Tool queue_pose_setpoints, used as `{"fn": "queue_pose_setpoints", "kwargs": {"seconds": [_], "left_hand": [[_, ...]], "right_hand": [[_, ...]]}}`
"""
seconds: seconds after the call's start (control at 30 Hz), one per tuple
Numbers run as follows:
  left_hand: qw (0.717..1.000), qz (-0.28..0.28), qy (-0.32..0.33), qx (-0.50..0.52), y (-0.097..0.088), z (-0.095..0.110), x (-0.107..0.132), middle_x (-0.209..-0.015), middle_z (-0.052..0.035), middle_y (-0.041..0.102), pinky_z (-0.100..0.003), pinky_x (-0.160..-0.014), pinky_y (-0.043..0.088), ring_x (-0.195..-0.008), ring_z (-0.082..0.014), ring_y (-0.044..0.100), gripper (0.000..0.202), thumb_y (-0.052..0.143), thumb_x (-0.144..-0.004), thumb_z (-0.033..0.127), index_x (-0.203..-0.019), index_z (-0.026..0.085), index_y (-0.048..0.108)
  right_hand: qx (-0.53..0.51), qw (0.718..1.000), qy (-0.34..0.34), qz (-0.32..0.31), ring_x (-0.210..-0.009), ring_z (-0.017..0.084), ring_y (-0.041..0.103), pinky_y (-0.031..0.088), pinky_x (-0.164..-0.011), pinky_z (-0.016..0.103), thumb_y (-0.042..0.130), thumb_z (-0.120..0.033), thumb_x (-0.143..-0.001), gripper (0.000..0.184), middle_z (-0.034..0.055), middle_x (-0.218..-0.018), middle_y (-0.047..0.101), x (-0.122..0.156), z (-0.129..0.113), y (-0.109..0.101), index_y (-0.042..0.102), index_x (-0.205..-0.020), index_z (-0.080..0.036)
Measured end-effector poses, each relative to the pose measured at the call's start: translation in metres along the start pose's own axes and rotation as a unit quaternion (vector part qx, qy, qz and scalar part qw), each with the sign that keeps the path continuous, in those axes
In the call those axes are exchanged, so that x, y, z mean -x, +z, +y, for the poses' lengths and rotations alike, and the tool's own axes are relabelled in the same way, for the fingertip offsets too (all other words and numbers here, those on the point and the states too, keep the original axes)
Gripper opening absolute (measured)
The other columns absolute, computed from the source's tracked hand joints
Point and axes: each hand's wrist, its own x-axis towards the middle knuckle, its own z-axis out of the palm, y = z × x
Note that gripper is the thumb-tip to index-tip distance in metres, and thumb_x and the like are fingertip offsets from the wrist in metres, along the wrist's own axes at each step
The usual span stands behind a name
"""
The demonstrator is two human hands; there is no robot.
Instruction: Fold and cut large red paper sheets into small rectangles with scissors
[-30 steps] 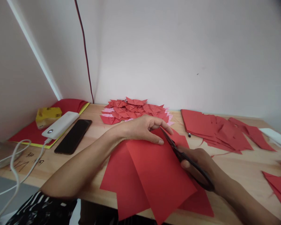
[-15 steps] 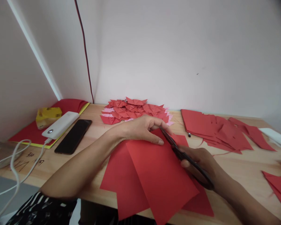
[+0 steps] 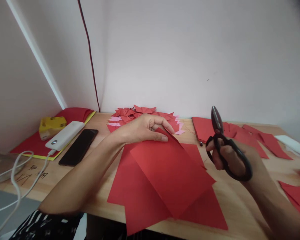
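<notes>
My left hand [image 3: 148, 128] pinches the far edge of a red paper sheet [image 3: 173, 176] between thumb and fingers, holding it tilted above the table. Beneath it lie more red sheets [image 3: 137, 206], overlapping at angles and reaching past the table's near edge. My right hand [image 3: 230, 155] grips a pair of black-handled scissors [image 3: 217, 120], raised to the right of the sheet and apart from it. Their blades point up and look closed together. Behind my left hand sits a pile of folded red and pink paper pieces [image 3: 145, 110], partly hidden by that hand.
Stacked red paper [image 3: 201, 128] and cut pieces [image 3: 277, 143] lie at the back right, with more red paper [image 3: 296, 196] at the right edge. On the left are a black phone [image 3: 78, 146], a white power bank [image 3: 65, 136] with a cable, and a yellow packet [image 3: 52, 126].
My right hand has drawn the scissors away from the paper edge, rightward and up, blades turned upward. My left hand has shifted slightly left, still pinching the sheet, whose near corner has lifted.
</notes>
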Motion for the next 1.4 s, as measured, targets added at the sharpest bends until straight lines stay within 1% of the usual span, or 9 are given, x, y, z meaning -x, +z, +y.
{"fn": "queue_pose_setpoints", "kwargs": {"seconds": [0.13, 0.27, 0.4, 0.57, 0.67, 0.8, 0.9, 1.1, 1.4], "left_hand": [[1.000, 0.007, 0.013, -0.025, 0.006, -0.002, -0.004, -0.091, -0.0042, 0.073, -0.022, -0.065, 0.049, -0.077, -0.0128, 0.067, 0.022, 0.070, -0.080, 0.023, -0.101, 0.016, 0.068], [0.998, 0.013, 0.034, -0.052, 0.019, -0.002, -0.009, -0.090, -0.0025, 0.072, -0.022, -0.067, 0.047, -0.079, -0.0123, 0.066, 0.014, 0.065, -0.082, 0.022, -0.095, 0.017, 0.068], [0.991, 0.058, 0.050, -0.114, 0.034, 0.003, -0.013, -0.080, 0.0000, 0.069, -0.022, -0.064, 0.043, -0.073, -0.0123, 0.061, 0.012, 0.063, -0.082, 0.024, -0.090, 0.017, 0.068], [0.978, 0.117, 0.039, -0.166, 0.044, 0.010, -0.012, -0.073, 0.0012, 0.063, -0.024, -0.062, 0.039, -0.069, -0.0126, 0.055, 0.013, 0.064, -0.082, 0.029, -0.085, 0.018, 0.070], [0.978, 0.124, 0.048, -0.161, 0.046, 0.010, -0.012, -0.079, 0.0003, 0.065, -0.025, -0.063, 0.039, -0.072, -0.0134, 0.055, 0.015, 0.062, -0.084, 0.030, -0.088, 0.018, 0.070], [0.970, 0.153, 0.047, -0.184, 0.049, 0.009, -0.012, -0.076, 0.0006, 0.065, -0.025, -0.061, 0.036, -0.069, -0.0134, 0.054, 0.013, 0.061, -0.084, 0.028, -0.087, 0.019, 0.070], [0.968, 0.161, 0.055, -0.185, 0.052, 0.013, -0.011, -0.076, 0.0007, 0.063, -0.025, -0.064, 0.037, -0.070, -0.0134, 0.053, 0.012, 0.060, -0.084, 0.026, -0.086, 0.018, 0.069], [0.964, 0.159, 0.030, -0.213, 0.052, 0.019, -0.006, -0.060, 0.0066, 0.035, -0.026, -0.054, 0.026, -0.057, -0.0111, 0.036, 0.015, 0.063, -0.081, 0.029, -0.090, 0.017, 0.068], [0.964, 0.152, 0.016, -0.217, 0.045, 0.015, -0.009, -0.059, 0.0050, 0.040, -0.026, -0.052, 0.024, -0.056, -0.0112, 0.038, 0.013, 0.057, -0.080, 0.023, -0.078, 0.016, 0.067]], "right_hand": [[-0.006, 0.998, 0.021, -0.056, -0.065, 0.021, 0.064, 0.050, -0.060, 0.032, 0.063, -0.059, -0.080, 0.036, 0.0061, -0.076, 0.070, -0.003, -0.006, 0.008, 0.061, -0.080, -0.022], [-0.051, 0.994, 0.003, -0.095, -0.097, 0.030, 0.068, 0.053, -0.076, 0.036, 0.069, -0.058, -0.075, 0.038, 0.0117, -0.104, 0.073, -0.002, -0.008, 0.014, 0.060, -0.086, -0.022], [0.010, 0.995, -0.010, -0.101, -0.083, 0.027, 0.068, 0.052, -0.068, 0.034, 0.071, -0.056, -0.073, 0.038, 0.0079, -0.089, 0.072, -0.002, -0.014, 0.018, 0.062, -0.087, -0.022], [0.097, 0.992, -0.030, -0.074, -0.059, 0.017, 0.057, 0.045, -0.055, 0.029, 0.067, -0.041, -0.078, 0.020, 0.0015, -0.070, 0.065, -0.001, -0.022, 0.025, 0.058, -0.079, -0.022], [0.080, 0.994, -0.031, -0.063, -0.061, 0.017, 0.057, 0.045, -0.057, 0.028, 0.063, -0.036, -0.080, 0.016, 0.0007, -0.070, 0.064, 0.000, -0.021, 0.031, 0.056, -0.081, -0.023], [0.049, 0.998, -0.024, -0.035, -0.075, 0.020, 0.062, 0.048, -0.067, 0.030, 0.065, -0.040, -0.079, 0.020, 0.0042, -0.086, 0.068, 0.002, -0.020, 0.035, 0.055, -0.079, -0.023], [0.067, 0.997, -0.018, -0.019, -0.072, 0.018, 0.060, 0.046, -0.066, 0.030, 0.064, -0.039, -0.081, 0.020, 0.0028, -0.082, 0.065, 0.003, -0.020, 0.037, 0.053, -0.077, -0.023], [0.068, 0.997, -0.021, 0.016, -0.058, 0.014, 0.050, 0.042, -0.056, 0.027, 0.062, -0.036, -0.083, 0.018, -0.0006, -0.072, 0.058, 0.005, -0.020, 0.037, 0.050, -0.079, -0.023], [0.049, 0.997, -0.023, 0.063, -0.061, 0.016, 0.058, 0.046, -0.058, 0.029, 0.062, -0.042, -0.084, 0.022, 0.0026, -0.075, 0.064, 0.008, -0.028, 0.040, 0.054, -0.079, -0.022]]}}
